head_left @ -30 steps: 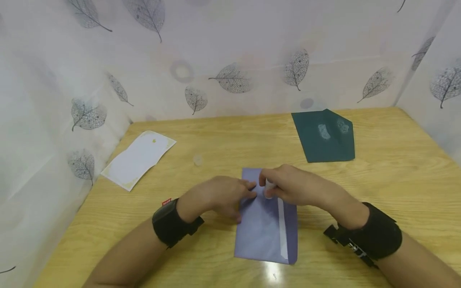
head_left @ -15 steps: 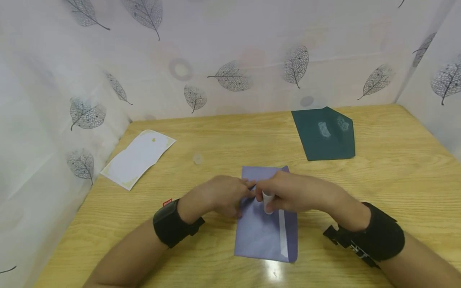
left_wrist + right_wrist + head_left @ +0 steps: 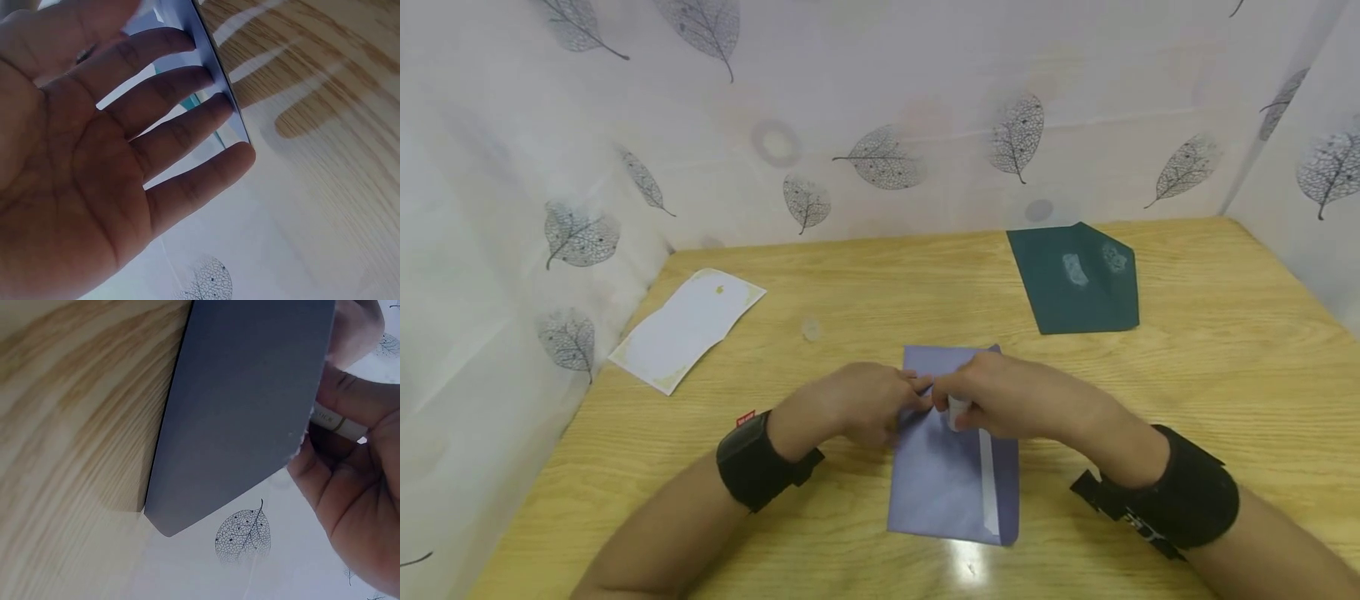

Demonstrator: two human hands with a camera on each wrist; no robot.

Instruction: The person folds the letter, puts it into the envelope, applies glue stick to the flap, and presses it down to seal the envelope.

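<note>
A purple envelope (image 3: 936,492) lies on the wooden table, a white strip running down near its right edge. My left hand (image 3: 868,404) rests on its left side, fingertips touching the paper; in the left wrist view those fingers are spread and nearly straight. Over the envelope's upper middle, my right hand (image 3: 1000,396) grips a white glue stick (image 3: 957,412), lower end toward the paper. The right wrist view shows the white barrel of the glue stick (image 3: 337,423) between curled fingers and thumb, with the envelope's flap (image 3: 244,419) standing up in front, hiding its tip.
A folded white card (image 3: 688,329) with gold trim lies at the left. Toward the back right is a dark green envelope (image 3: 1078,292) with whitish patches. A small translucent disc-like piece (image 3: 811,330) sits on the table (image 3: 850,283). Leaf-printed curtains border the back and sides.
My right hand with the glue stick has moved toward me along the envelope, then slightly back away. The left hand has stayed about where it was.
</note>
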